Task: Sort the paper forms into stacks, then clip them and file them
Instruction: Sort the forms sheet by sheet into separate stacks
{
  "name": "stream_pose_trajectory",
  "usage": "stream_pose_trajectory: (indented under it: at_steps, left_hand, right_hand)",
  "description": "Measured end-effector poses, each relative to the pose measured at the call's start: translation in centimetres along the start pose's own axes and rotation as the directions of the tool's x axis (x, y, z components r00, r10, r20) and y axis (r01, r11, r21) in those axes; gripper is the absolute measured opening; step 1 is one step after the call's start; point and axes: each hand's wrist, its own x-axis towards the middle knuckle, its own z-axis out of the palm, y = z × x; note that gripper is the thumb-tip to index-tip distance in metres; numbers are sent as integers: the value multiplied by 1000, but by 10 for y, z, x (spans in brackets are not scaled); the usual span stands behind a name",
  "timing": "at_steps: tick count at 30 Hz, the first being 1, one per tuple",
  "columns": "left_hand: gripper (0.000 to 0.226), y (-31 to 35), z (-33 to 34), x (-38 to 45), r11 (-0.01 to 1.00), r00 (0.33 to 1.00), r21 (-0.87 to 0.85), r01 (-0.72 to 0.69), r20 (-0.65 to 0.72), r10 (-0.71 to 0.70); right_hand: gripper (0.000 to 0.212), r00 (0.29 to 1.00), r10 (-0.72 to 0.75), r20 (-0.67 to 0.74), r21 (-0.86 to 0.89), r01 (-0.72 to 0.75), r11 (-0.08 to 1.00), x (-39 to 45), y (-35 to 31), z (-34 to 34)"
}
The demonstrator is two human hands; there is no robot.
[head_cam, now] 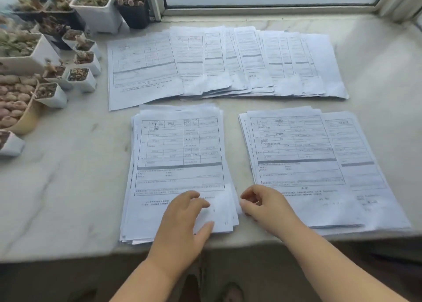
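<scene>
Sorting step. Left hand [182, 219] flat, fingers relaxed, on left stack [178, 164] at sill's [68, 187] front edge; right hand [262, 203] loosely curled, pinching that stack's corner. Right stack [319, 164] beside; unsorted spread [228, 61] behind. Next, likely: square edges, then clip.

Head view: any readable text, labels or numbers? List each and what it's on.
None legible.
Near left stack: printed form tables with handwritten entries, too blurred to read.
Near right stack: same, blurred.
Fanned forms at the back: print too small.
Plant pots: no labels visible.
</scene>
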Motion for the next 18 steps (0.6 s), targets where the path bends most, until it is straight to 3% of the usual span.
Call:
stream_pose_trajectory:
  at_steps: [3, 6, 13, 18]
  left_hand:
    - [48, -2, 6, -3, 997, 996, 55, -63, 72, 59]
    - [44, -7, 8, -4, 994, 991, 59, -91, 100, 85]
    - [29, -22, 11, -10, 991, 996, -100, -87, 17, 89]
    - [29, -15, 14, -11, 957, 1000, -290, -10, -23, 3]
  right_hand:
    - [5, 993, 82, 84, 227, -99, 969, -5, 3, 7]
    - [11, 988, 88, 123, 309, -123, 943, -7, 4, 13]
    - [24, 990, 60, 129, 420, -110, 901, -11, 10, 18]
    - [27, 983, 19, 182, 534, -115, 838, -11, 11, 26]
